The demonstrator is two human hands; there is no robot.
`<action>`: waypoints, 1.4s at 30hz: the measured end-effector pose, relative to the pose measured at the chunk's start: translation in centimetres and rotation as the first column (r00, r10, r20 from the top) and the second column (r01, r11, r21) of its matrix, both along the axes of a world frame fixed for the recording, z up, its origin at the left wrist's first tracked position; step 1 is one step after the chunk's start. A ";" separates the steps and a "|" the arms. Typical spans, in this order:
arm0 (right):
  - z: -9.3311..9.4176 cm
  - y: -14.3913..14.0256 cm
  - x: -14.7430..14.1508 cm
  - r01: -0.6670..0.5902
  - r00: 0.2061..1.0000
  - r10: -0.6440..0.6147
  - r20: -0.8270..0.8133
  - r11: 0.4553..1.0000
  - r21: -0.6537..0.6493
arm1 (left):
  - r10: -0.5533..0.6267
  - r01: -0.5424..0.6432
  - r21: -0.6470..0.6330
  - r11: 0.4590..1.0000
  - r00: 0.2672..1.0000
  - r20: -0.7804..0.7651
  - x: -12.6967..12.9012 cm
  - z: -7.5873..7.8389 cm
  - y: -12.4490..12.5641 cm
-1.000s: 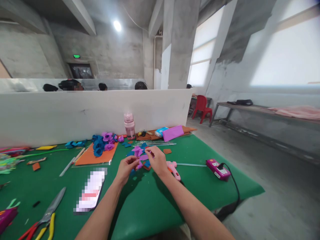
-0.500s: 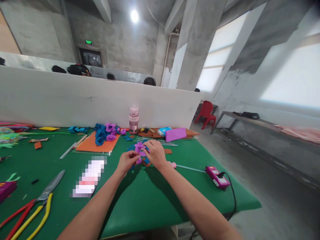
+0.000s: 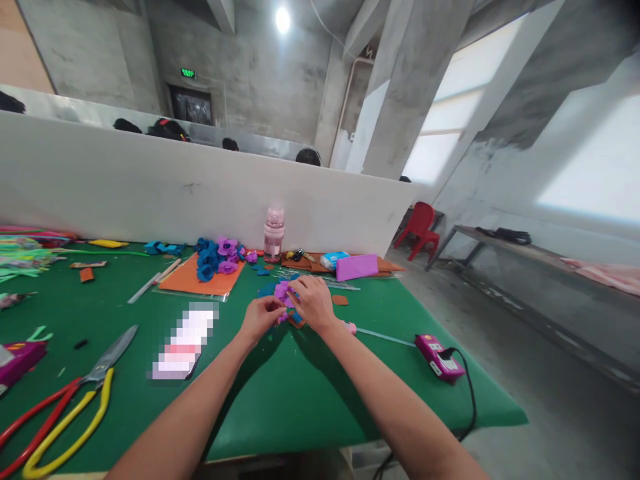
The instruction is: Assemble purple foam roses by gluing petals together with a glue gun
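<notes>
My left hand (image 3: 261, 319) has its thumb and fingertips pinched on the near edge of a purple craft flower (image 3: 282, 292). Curled over the far right side of the same flower is my right hand (image 3: 314, 300), whose fingertips press on its petals and partly hide it. Dark blue pieces (image 3: 267, 291) lie close behind and left of the flower. Below the fingers, a small brown and blue piece (image 3: 297, 320) rests on the table. A pink object (image 3: 350, 327) with a long clear rod (image 3: 383, 337) shows from behind my right forearm.
Large red-and-yellow-handled shears (image 3: 107, 360) and a phone (image 3: 186, 343) lie left on the green table (image 3: 290, 413). Finished blue and purple flowers (image 3: 217, 257) sit on an orange sheet (image 3: 195, 287). A pink bottle (image 3: 274, 235) stands by the white partition; a purple power box (image 3: 440, 359) is right.
The view has shifted slightly, so the scene sits a little further right. Both hands stay at the purple flower, with only slight finger movement.
</notes>
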State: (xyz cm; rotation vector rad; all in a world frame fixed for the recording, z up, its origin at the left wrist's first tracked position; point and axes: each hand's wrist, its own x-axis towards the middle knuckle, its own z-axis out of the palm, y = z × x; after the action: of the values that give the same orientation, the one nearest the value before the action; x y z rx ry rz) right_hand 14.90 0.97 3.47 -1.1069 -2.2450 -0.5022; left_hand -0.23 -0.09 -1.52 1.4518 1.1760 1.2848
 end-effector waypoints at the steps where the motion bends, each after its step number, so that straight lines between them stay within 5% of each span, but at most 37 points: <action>1: -0.1 0.0 0.0 0.001 1.000 -0.001 0.007 1.000 0.011 | -0.003 0.003 -0.002 1.000 1.000 0.001 0.0 0.1 -0.1; 23: -0.2 0.5 1.1 -0.036 0.993 0.030 0.111 0.998 0.053 | -0.018 0.019 -0.041 0.999 0.999 0.034 0.3 0.4 -0.2; 42: 0.8 -0.3 0.8 -0.125 0.992 0.124 -0.028 0.991 -0.049 | 0.047 -0.036 0.061 0.997 0.982 -0.181 -0.2 -0.3 0.2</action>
State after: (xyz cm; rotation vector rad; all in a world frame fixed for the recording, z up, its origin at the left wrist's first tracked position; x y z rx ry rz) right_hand 15.73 0.65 4.28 -0.9843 -2.2994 -0.3798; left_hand -0.38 0.11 -1.84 1.6225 1.3039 1.2434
